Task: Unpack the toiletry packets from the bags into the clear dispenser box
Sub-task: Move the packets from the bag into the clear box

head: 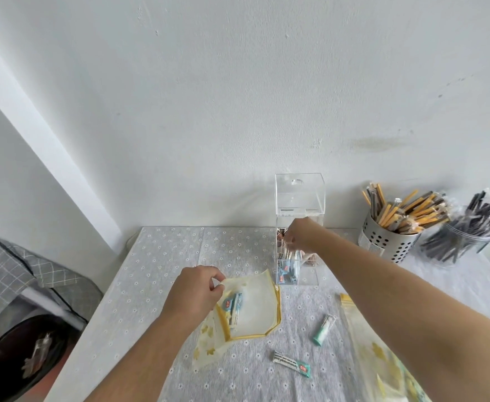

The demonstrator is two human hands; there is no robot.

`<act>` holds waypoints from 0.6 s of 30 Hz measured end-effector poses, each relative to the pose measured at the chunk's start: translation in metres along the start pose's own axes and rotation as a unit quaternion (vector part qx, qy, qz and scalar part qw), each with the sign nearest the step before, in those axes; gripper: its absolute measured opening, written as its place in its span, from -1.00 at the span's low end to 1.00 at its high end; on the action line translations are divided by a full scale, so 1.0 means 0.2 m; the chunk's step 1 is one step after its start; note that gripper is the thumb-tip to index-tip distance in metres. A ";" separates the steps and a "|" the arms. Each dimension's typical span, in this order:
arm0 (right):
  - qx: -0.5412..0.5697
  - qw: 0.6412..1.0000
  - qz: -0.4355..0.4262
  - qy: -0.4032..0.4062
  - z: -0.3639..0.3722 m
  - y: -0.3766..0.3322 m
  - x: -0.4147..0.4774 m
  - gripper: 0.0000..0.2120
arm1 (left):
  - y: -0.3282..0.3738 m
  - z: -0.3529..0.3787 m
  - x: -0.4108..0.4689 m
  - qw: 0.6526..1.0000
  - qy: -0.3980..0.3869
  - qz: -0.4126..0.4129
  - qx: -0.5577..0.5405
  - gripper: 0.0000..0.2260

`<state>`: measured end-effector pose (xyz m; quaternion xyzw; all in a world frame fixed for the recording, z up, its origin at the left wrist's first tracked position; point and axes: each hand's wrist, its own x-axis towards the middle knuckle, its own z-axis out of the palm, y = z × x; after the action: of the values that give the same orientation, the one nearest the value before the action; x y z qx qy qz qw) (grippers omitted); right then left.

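A perforated metal cup [382, 242] of pencils stands beside a clear jar [464, 242].

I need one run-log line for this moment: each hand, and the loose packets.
left hand: holds bag open | right hand: at clear box, grip unclear | loose packets on table: two

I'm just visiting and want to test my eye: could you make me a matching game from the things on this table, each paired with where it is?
Things:
1. Metal holder
2. Yellow-edged bag
3. Clear dispenser box
4. Two loose packets

Places:
A. Pinched open by the left hand
B. Lying on the tablecloth
C. Far right, full of sticks
D. At the right hand, by the wall

Pairs: 1-C, 2-A, 3-D, 4-B
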<state>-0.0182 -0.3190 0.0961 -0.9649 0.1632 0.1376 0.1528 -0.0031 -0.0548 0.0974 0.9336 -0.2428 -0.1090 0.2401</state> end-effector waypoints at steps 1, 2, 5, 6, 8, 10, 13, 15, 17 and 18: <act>0.000 1.000 -0.006 0.001 0.00 0.00 0.00 -0.72 | 0.00 0.00 0.00 1.000 0.002 0.002 0.001 -0.85; 0.001 1.000 -0.011 0.007 0.00 0.00 -0.01 -0.73 | 0.00 0.00 0.00 1.000 0.002 0.003 0.001 -0.86; 0.022 0.999 -0.016 0.037 -0.01 0.02 -0.03 -0.77 | 0.01 0.00 0.00 1.000 0.002 0.005 0.003 -0.87; 0.035 0.998 -0.017 0.050 -0.02 0.03 -0.05 -0.79 | 0.01 0.00 0.00 1.000 0.002 0.006 0.003 -0.87; 0.087 0.994 -0.010 0.071 -0.03 0.03 -0.08 -0.82 | 0.02 0.00 0.00 1.000 0.005 0.009 0.002 -0.87; 0.163 0.983 -0.008 0.082 -0.04 0.01 -0.13 -0.85 | 0.03 0.00 -0.01 1.000 0.011 0.011 -0.002 -0.88; 0.261 0.962 -0.037 0.075 -0.03 -0.06 -0.26 -0.89 | 0.03 -0.02 -0.03 1.000 0.023 0.015 -0.007 -0.88; 0.290 0.953 -0.073 0.035 0.02 -0.14 -0.36 -0.90 | 0.02 -0.02 -0.05 0.999 0.034 0.017 -0.015 -0.86; 0.283 0.951 -0.117 -0.035 0.08 -0.25 -0.45 -0.89 | 0.01 -0.03 -0.08 0.998 0.048 0.022 -0.019 -0.85; 0.270 0.951 -0.135 -0.069 0.13 -0.30 -0.48 -0.87 | 0.01 -0.02 -0.10 0.998 0.054 0.025 -0.020 -0.85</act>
<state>-0.0891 -0.2305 0.1175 -0.8889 0.0513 0.1329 0.4354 -0.0188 -0.0439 0.1039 0.9267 -0.2506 -0.0569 0.2743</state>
